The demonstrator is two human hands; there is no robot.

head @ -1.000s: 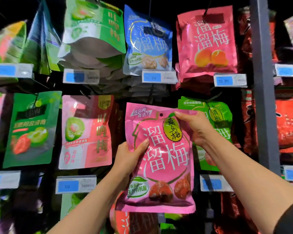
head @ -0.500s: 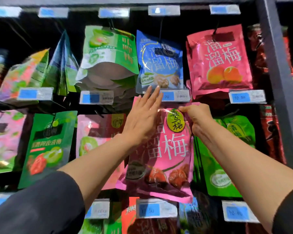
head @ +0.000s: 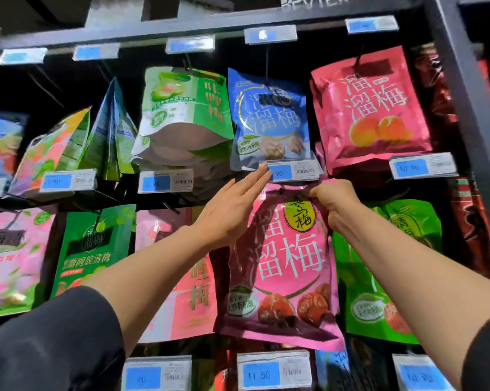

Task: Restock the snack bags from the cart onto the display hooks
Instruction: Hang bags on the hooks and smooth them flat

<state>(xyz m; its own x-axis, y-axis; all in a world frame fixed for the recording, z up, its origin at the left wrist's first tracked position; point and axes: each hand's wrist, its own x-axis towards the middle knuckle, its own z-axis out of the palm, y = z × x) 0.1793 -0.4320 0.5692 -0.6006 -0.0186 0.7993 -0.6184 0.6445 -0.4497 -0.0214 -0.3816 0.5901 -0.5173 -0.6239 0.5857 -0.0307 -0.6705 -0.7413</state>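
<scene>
A pink snack bag [head: 289, 266] with white characters and dried plums printed on it hangs in the middle row of the display. My right hand [head: 332, 198] pinches its top right edge, just under the price tag [head: 293, 171] at the end of the hook. My left hand [head: 232, 207] is flat with straight fingers, its fingertips touching the left end of that price tag and its palm in front of the bag's upper left corner. The hook itself is hidden behind the tag and the bag's top.
Above hang a blue bag [head: 269, 119], a red-pink bag [head: 371, 108] and a stack of green-white bags [head: 181, 117]. Green bags [head: 379, 277] and a pink-white bag [head: 193, 292] flank the held bag. A dark upright post [head: 469, 108] stands at right. Price tags [head: 272, 371] line the row below.
The view has tilted upward, so everything sits lower in the frame. My left hand went from gripping the bag's side to reaching flat at the price tag. The bag rose under the tag.
</scene>
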